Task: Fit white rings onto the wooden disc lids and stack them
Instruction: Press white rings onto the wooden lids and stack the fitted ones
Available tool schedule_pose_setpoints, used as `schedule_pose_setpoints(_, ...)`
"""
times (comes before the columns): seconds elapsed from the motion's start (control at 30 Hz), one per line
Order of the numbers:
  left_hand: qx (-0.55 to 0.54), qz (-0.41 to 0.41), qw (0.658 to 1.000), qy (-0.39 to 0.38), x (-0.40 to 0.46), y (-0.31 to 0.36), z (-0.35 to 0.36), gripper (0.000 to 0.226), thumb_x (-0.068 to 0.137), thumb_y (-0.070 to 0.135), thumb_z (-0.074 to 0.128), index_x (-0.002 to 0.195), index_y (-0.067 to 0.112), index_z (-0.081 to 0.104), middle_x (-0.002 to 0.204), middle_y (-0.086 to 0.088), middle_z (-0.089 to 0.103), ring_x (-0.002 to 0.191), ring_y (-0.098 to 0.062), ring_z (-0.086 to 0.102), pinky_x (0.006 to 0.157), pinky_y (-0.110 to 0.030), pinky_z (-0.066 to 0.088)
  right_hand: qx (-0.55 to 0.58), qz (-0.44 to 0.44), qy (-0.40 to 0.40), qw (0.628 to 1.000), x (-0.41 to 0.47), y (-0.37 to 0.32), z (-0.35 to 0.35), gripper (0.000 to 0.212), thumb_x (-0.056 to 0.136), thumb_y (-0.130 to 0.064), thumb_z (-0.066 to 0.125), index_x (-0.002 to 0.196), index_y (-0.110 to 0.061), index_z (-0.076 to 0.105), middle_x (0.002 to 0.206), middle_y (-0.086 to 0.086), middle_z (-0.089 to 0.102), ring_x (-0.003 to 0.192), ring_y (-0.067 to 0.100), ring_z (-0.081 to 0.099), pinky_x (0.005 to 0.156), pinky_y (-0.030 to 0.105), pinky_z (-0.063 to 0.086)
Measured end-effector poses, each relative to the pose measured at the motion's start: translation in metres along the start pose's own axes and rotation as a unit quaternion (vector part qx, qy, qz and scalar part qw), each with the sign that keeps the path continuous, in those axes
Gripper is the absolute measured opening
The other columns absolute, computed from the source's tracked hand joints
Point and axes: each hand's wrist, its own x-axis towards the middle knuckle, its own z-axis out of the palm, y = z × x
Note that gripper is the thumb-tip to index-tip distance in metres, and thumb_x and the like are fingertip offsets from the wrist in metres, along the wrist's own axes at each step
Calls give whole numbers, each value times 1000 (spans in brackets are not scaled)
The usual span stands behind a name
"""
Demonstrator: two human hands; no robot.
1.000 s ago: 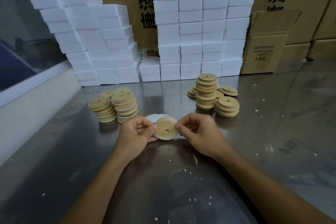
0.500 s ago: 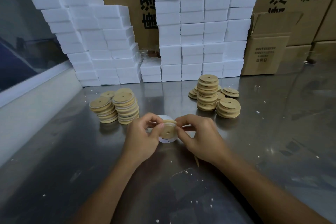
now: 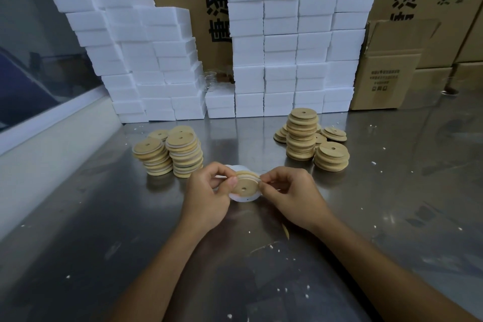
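A wooden disc lid (image 3: 245,187) with a centre hole is held tilted above the steel table, its face toward me. My left hand (image 3: 209,191) pinches its left rim and my right hand (image 3: 292,193) pinches its right rim. A white ring (image 3: 244,198) sits around the lid's edge and shows mostly below it. More white rings (image 3: 230,167) lie on the table just behind my hands. To the left stand stacks of ringed lids (image 3: 183,154). To the right stand stacks of bare wooden lids (image 3: 302,136).
Walls of white foam blocks (image 3: 282,42) line the back of the steel table (image 3: 392,204), with cardboard boxes (image 3: 386,68) behind and to the right. A pale ledge (image 3: 52,144) runs along the left side. White crumbs speckle the tabletop.
The lid has tipped from lying nearly flat to standing more upright between my fingers. Both hands have closed in around its rim, working the white ring on.
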Motion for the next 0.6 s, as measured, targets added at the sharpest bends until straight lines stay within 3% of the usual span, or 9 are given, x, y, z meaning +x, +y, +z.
schedule_pose_setpoints(0.1,-34,-38,999,13,-1,-4,4,26,88,-6,62,73,16,61,76,0,67,75,-31,69,70,-51,59,46,41,1,998,3,1,-1,4,90,-14,72,90,-10,74,82,1,77,77,12,74,79,37,61)
schedule_pose_setpoints(0.13,-44,-46,998,14,-1,-5,6,26,88,-7,61,73,15,60,76,0,65,75,-30,68,70,-55,59,65,51,-1,997,3,1,-2,4,90,-12,72,89,-9,74,80,2,76,74,13,73,77,36,61)
schedule_pose_setpoints(0.23,-78,-51,996,0,-2,-5,9,27,89,-10,58,73,12,57,74,5,62,70,-8,68,58,-40,61,106,61,0,993,2,-1,-4,3,89,-7,71,88,-5,74,77,6,76,69,11,71,71,29,60)
schedule_pose_setpoints(0.3,-88,-52,995,-9,-3,-5,10,27,89,-11,58,73,11,56,70,12,62,68,-5,68,56,-32,60,133,72,3,988,2,-1,-5,4,89,-4,71,90,-2,75,85,12,77,75,16,72,77,33,60)
schedule_pose_setpoints(0.4,-76,-44,996,-13,-2,-6,11,27,89,-9,59,73,13,57,68,14,63,70,-8,69,59,-37,61,160,87,6,983,3,-1,-7,6,88,-2,71,92,0,75,90,16,77,81,23,71,83,39,58)
schedule_pose_setpoints(0.53,-8,1,1000,14,-2,-6,8,28,85,-1,63,72,23,58,76,11,66,81,-13,69,65,-42,60,40,22,21,999,2,-3,-5,5,87,-9,74,89,-11,77,88,-2,77,84,9,72,83,28,59)
schedule_pose_setpoints(0.6,57,58,996,24,-3,-4,6,15,81,14,66,76,27,59,80,12,67,83,-6,67,71,-34,57,-15,-26,15,999,-1,-4,-4,7,88,-12,73,90,-17,76,88,-10,75,86,2,70,80,23,59)
